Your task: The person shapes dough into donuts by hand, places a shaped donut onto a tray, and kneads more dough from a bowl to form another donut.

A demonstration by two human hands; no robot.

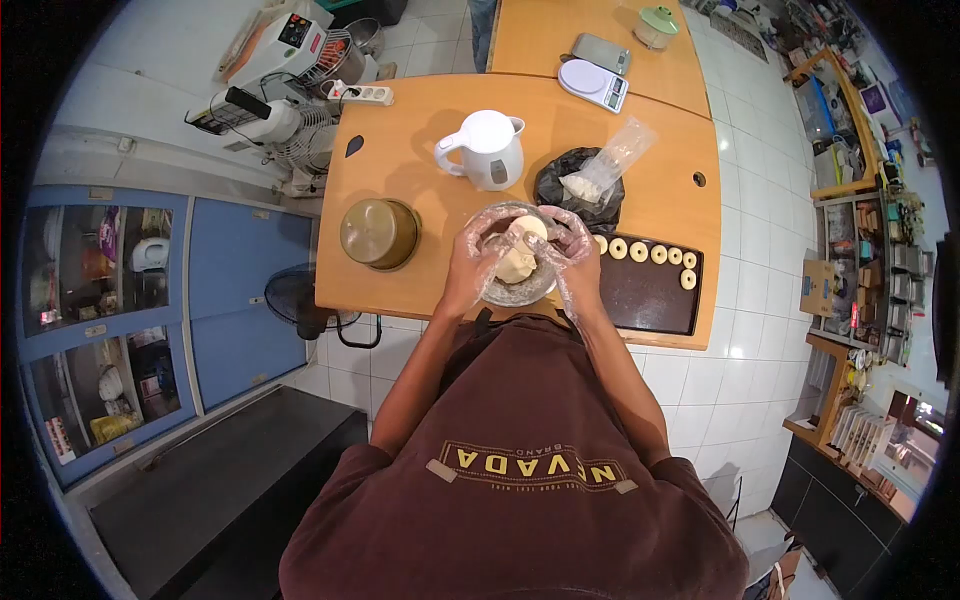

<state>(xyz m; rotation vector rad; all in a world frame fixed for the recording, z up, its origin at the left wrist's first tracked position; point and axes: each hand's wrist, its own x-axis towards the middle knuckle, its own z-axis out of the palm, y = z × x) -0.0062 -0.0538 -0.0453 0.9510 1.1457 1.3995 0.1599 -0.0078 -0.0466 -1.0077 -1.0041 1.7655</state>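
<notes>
Left hand (478, 256) and right hand (574, 248) floury, over the bowl (520, 294). Fingers of both drawn in narrow, holding a small round of dough (531, 226). Larger lump (516, 266) below it, in the bowl. On the surface (430, 110), to my right: dark tray (648, 302), dough rings (638, 252) mostly along its far edge. White kettle (492, 150) beyond the bowl.

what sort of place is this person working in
Probably a small bakery or home baking kitchen: ring-shaped dough pieces sit on a dark tray, a kitchen scale lies farther back, and what looks like a large mixer stands near the wall.
</notes>
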